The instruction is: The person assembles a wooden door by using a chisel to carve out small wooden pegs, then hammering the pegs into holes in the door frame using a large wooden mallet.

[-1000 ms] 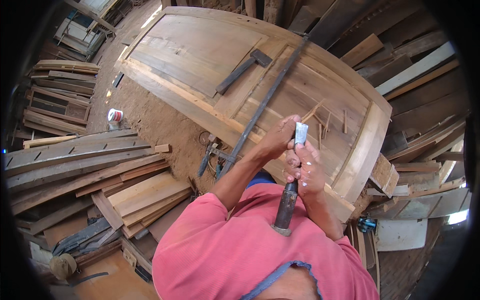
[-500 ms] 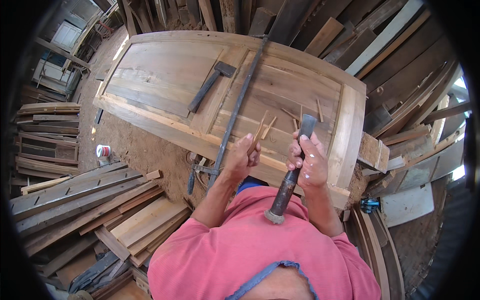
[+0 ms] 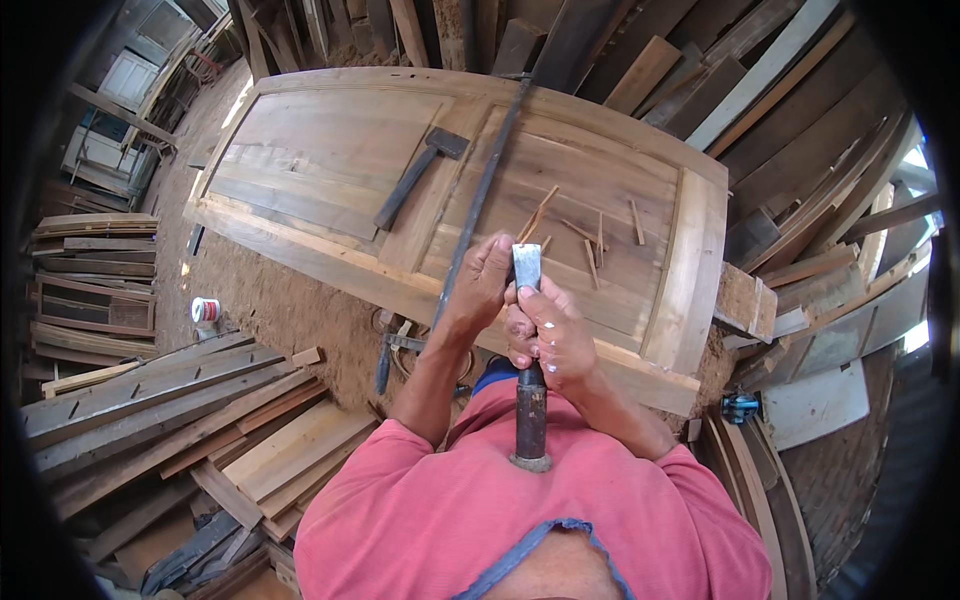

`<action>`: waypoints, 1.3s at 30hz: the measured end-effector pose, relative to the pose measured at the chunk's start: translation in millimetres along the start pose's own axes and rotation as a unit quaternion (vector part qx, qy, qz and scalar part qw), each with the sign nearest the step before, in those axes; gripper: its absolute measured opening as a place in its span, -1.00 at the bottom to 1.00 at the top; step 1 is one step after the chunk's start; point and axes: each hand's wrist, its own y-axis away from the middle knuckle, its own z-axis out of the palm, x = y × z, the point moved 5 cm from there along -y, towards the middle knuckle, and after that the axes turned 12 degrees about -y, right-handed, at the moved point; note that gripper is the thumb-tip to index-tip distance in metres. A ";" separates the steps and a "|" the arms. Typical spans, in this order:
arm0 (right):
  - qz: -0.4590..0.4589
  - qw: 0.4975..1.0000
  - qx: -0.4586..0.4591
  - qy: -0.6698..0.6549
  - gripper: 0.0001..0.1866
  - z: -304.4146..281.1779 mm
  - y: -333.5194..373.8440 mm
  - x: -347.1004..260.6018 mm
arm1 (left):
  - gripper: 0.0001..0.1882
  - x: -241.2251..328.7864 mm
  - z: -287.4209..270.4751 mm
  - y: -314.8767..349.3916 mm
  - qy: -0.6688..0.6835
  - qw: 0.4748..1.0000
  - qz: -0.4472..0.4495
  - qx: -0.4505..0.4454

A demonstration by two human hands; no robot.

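Note:
My right hand is wrapped round a wide chisel, its steel blade up and its dark handle against my pink shirt. Close beside the blade, my left hand is closed on a thin wood strip that points away over the door; part of the strip is hidden by the fingers and blade. Both hands are above the near edge of a panelled wooden door. Several loose wood slivers lie on its right panel. A hammer rests near the middle rail, left of a long metal bar clamp.
Stacked boards fill the lower left, beside a white bucket. Planks lean along the far and right sides. A wooden block stands by the door's right end. The clamp's near end sticks out past the door's front edge.
My right hand has moved left with the chisel, bringing its blade against or close to the strip in my left hand. The chisel now stands straighter in view.

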 end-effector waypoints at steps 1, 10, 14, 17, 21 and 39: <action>-0.006 1.000 0.002 0.004 -0.80 0.6 0.9 -1.2 | -0.65 3.8 0.2 3.4 -0.024 1.000 0.000 -0.002; -0.160 0.986 -0.003 0.052 -0.79 15.3 25.9 -43.6 | -0.60 -30.7 13.0 58.4 -0.154 0.987 0.036 -0.042; -0.211 0.965 0.014 0.153 -0.77 -11.3 39.3 -68.3 | -0.53 -81.3 0.0 88.9 0.164 0.964 -0.207 0.011; -0.201 0.945 0.043 0.254 -0.76 -34.1 9.6 -70.4 | -0.50 -29.4 13.8 50.3 0.189 0.965 -0.177 -0.043; -0.188 0.942 0.024 0.275 -0.81 -33.4 -14.9 -71.9 | -0.48 -16.5 32.5 31.1 0.179 0.957 -0.202 -0.101; 0.029 0.995 -0.044 -0.087 -0.81 -4.2 -19.9 -5.9 | -0.57 -9.0 -4.9 -34.5 -0.046 0.997 -0.048 0.041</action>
